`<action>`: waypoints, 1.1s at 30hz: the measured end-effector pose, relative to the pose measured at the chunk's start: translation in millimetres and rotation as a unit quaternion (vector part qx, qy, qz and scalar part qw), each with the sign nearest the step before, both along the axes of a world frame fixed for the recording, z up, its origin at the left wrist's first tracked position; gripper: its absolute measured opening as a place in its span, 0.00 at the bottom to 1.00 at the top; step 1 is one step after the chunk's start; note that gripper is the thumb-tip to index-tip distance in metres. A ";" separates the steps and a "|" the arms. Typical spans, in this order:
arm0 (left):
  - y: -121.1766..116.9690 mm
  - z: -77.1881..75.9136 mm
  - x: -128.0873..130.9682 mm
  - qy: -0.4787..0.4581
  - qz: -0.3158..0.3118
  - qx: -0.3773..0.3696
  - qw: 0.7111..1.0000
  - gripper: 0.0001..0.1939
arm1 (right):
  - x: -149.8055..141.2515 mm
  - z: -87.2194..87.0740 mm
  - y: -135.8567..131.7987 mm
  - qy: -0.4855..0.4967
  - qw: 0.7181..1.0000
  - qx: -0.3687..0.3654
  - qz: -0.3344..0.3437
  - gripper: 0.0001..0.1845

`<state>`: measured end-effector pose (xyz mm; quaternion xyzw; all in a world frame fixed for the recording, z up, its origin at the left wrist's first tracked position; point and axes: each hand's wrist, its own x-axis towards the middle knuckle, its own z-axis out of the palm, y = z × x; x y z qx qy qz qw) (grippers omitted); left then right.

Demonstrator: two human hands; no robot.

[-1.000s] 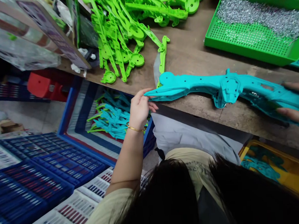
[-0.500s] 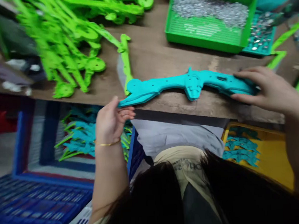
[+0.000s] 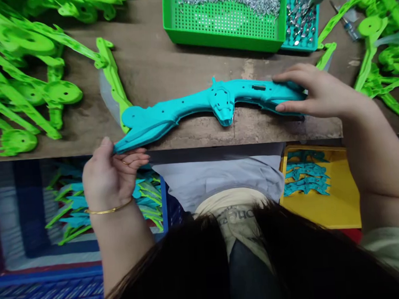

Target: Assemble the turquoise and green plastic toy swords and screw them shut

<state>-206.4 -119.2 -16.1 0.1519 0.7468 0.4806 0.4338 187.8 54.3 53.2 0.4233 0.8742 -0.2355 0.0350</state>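
Observation:
A turquoise plastic bow-shaped toy piece (image 3: 190, 103) lies across the front edge of the table, with a raised dragon-like head at its middle. My left hand (image 3: 112, 176) pinches its left tip between thumb and fingers, just past the table edge. My right hand (image 3: 312, 92) grips the right end, thumb below and fingers above. A jointed lime-green arm (image 3: 112, 82) extends from the left end of the piece. Another lime-green arm (image 3: 326, 56) shows behind my right hand; its join to the piece is hidden.
Lime-green parts (image 3: 18, 78) are heaped at left, with more green parts (image 3: 370, 33) at right. A green tray (image 3: 227, 45) of small screws stands beside a turquoise tray (image 3: 302, 43) of metal pieces. Below the edge are a blue crate (image 3: 48, 275) and a yellow bin (image 3: 323, 210).
The view has shifted right, so things appear farther left. Both hands keep their hold on the turquoise piece, and its place on the table looks about the same.

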 end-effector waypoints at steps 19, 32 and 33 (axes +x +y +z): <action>-5.8 0.1 -4.9 0.017 -0.013 -0.017 1.000 0.13 | 5.9 -13.4 -23.1 0.026 0.997 0.063 0.022 0.36; 30.1 53.4 10.0 0.564 -0.174 0.006 0.808 0.17 | 8.5 -30.0 -5.7 0.144 0.989 0.026 -0.006 0.34; 45.3 57.7 30.0 0.568 -0.210 0.064 0.793 0.17 | 10.6 -27.2 -3.6 0.162 0.986 0.032 -0.018 0.32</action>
